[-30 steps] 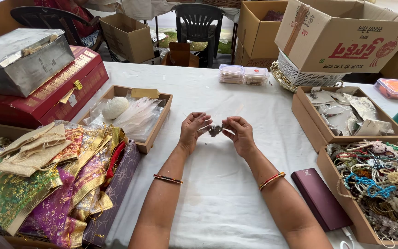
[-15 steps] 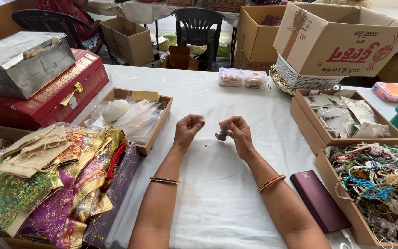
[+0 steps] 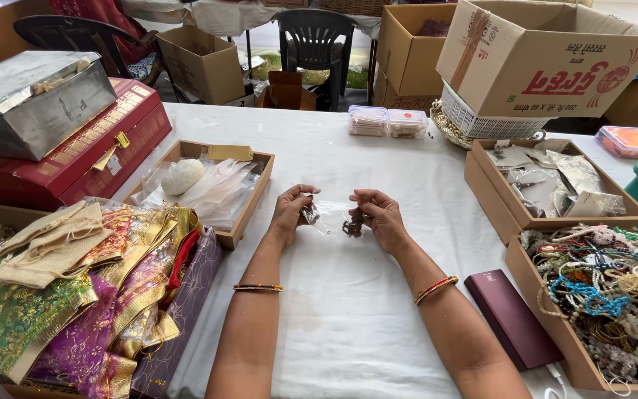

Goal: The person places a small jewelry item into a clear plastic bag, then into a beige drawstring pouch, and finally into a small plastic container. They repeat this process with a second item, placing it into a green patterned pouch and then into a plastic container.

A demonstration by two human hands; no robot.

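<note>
Here, a white-clothed table (image 3: 348,310) fills the view, with a box of beads (image 3: 599,303) at its right edge and folded fabrics (image 3: 75,295) at its left. Above the middle, the left hand (image 3: 293,213) and right hand (image 3: 379,216) each pinch an end of a clear bag (image 3: 331,216). Inside it sits a small dark cluster (image 3: 353,226), possibly beads.

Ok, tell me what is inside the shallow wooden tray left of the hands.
The wooden tray holds a pale rounded lump, a heap of clear plastic sleeves and a tan card at its far edge. Anything beneath the sleeves is hidden.
</note>
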